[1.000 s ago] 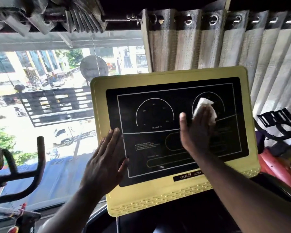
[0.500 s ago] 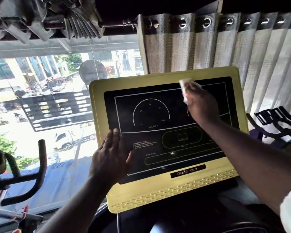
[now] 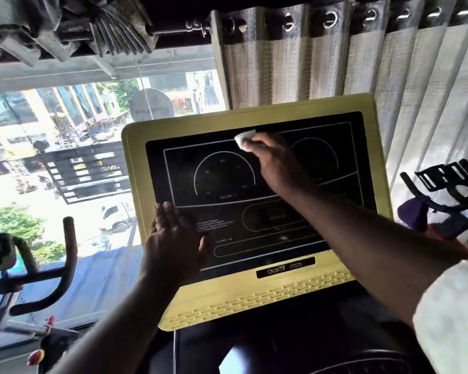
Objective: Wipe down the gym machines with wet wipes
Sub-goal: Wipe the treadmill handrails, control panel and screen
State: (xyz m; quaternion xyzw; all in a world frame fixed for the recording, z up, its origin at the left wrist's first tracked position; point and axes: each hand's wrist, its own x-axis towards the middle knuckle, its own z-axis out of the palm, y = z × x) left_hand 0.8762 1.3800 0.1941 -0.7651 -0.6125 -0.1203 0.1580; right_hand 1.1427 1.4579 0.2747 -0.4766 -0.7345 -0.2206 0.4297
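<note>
In the middle of the frame our right hand (image 3: 276, 163) has its fingers curled round a white wipe (image 3: 243, 139), pressing it to the top of the black screen (image 3: 227, 184) of the yellow panel (image 3: 254, 295), between the two dials. Our left hand (image 3: 173, 238) lies flat, fingers straight and together, on the lower left of the screen. A grey curtain (image 3: 335, 63) hangs in the upper right behind the panel, and a black handlebar (image 3: 68, 255) stands at the lower left before the window (image 3: 65, 157).
</note>
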